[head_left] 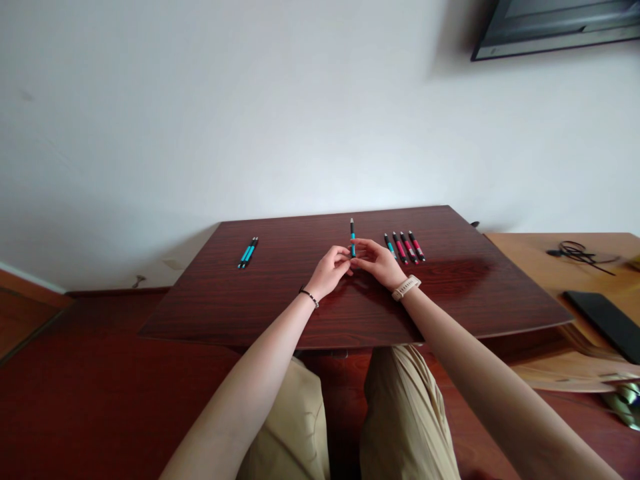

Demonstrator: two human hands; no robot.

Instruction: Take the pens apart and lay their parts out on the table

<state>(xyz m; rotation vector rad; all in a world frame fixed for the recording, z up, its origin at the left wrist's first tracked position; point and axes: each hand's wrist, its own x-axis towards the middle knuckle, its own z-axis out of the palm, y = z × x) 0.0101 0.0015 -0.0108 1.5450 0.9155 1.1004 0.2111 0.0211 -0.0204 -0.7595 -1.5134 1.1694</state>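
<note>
A turquoise-and-black pen (353,230) points tip-up, roughly upright, above the middle of the dark wooden table (280,300). My right hand (381,262) grips it between thumb and fingers, from the right side. From the left, my left hand (330,268) closes its fingers at the pen's lower end; where exactly its fingertips touch is partly hidden. Two turquoise pens (247,253) lie side by side on the left of the table. Close beyond my right hand lie another turquoise pen (390,247) and three pink pens (408,247) in a row.
A white wall rises behind the table, with a wall-mounted screen (560,33) at upper right. On the right, a lighter wooden desk (530,257) bears a black cable (580,253) and a dark flat device (605,323). My knees are below the table's front edge.
</note>
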